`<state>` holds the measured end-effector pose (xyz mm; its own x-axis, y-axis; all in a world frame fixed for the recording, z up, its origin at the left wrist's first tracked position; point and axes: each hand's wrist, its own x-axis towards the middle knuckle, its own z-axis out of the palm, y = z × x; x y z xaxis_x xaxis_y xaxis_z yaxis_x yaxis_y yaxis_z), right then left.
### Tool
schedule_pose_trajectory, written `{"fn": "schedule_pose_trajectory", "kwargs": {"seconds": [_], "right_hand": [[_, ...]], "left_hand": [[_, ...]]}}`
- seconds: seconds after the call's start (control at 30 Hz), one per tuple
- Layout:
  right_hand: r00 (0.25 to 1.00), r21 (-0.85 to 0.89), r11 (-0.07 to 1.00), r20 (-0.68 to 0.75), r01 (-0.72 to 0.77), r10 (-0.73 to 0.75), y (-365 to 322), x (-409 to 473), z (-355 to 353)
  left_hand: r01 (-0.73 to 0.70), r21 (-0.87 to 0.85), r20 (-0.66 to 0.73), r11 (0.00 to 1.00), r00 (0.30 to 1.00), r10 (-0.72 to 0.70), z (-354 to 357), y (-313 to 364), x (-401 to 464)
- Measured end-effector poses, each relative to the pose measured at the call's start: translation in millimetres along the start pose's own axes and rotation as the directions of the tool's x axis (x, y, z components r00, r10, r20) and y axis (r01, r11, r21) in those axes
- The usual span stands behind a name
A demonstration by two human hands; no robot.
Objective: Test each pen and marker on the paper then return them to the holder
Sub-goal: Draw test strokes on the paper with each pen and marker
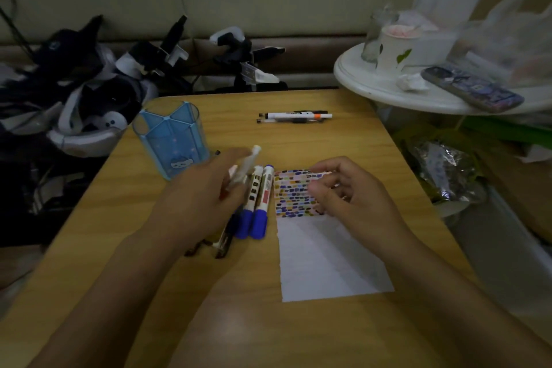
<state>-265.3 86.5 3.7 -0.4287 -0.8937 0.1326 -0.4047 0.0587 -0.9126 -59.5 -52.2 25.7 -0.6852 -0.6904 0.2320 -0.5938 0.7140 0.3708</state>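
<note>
Dim room, low light. A wooden surface point(343, 140) with rounded far corners fills the middle of the view; pale grain, a soft glare patch near the person.

Blue translucent pen holder point(171, 140) stands upright at 10 o'clock on the surface, divided into compartments, nothing visible inside.

White paper point(325, 257) lies at centre, a little toward 3 o'clock. Its far end is covered with rows of small coloured test marks point(294, 193); the near part is bare.

Just left of the paper, two blue-capped markers point(257, 203) lie side by side, touching, caps toward the person. More dark pens point(222, 243) lie partly under the left wrist; their number is unclear.

Left hand point(200, 200) hovers over that group, fingers curled round a white pen point(246, 166) whose tip points toward 12 o'clock. Motion blur there.

Right hand point(349, 191) sits over the marked end of the paper, fingers loosely curled. Whether they pinch anything, I cannot tell.

At 12 o'clock, well apart from the rest, two pens point(294, 117) lie parallel and touching, one white with an orange band.

Beyond the surface: beige wall, a heap of dark gear and headsets point(89, 104) at 10 o'clock. At 2 o'clock a round white side table point(388, 89) carries a paper cup point(394, 48), a glass jar point(372, 36), a crumpled tissue, a phone point(472, 88) and a plastic bag point(513, 33).
</note>
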Motion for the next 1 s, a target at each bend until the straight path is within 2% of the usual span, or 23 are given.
{"fn": "schedule_pose_trajectory", "kwargs": {"seconds": [0.13, 0.3, 0.43, 0.57, 1.0], "right_hand": [[1.0, -0.065, 0.998, 0.01, 0.017, -0.016, 1.4, -1.7, 4.2], [1.0, -0.165, 0.986, 0.013, 0.019, -0.017, 2.2, -1.4, 6.6], [1.0, -0.167, 0.986, 0.015, 0.025, -0.023, 4.0, -2.0, 5.8], [0.999, -0.186, 0.982, 0.021, 0.036, -0.033, 6.2, -1.7, 6.0], [0.996, -0.242, 0.968, 0.076, 0.062, -0.045, 13.9, -3.8, -0.9]], "left_hand": [[0.064, 0.094, -0.043, 0.994, 0.997, -0.06, 0.5, -5.4, -1.0], [0.062, 0.146, -0.001, 0.987, 0.998, -0.062, 3.4, -4.4, -2.0], [0.051, 0.196, 0.044, 0.979, 0.997, -0.06, 7.4, -6.3, -0.3], [0.059, 0.237, 0.021, 0.97, 0.998, -0.066, 9.9, -7.7, 0.9], [0.022, 0.166, -0.071, 0.986, 0.997, -0.01, 8.3, -1.3, 4.7]]}}
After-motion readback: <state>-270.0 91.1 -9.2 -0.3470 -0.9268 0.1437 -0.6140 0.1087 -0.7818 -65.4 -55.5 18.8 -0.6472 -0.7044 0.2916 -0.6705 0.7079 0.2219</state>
